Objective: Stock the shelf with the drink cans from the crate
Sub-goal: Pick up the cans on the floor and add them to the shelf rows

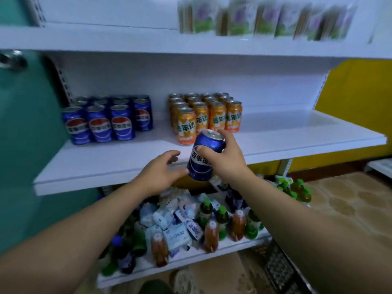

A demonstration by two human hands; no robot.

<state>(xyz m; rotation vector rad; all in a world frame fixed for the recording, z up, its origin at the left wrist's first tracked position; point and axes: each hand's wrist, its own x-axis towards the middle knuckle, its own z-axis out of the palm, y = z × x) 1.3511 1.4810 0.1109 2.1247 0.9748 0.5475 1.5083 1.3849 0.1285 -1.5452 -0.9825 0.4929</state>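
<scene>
One blue can [201, 166] in right hand [229, 160], left hand [161, 175] beside it

Blue cans [108, 122] (red-and-white emblems), orange cans [206, 115], white shelf [297, 132].

one head-worn wide view looks forward and down, close to the white shelf [275, 134].

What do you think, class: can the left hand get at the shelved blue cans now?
Probably yes: the left hand holds nothing, only touching the held can, and bare shelf lies between it and the blue cans.
</scene>
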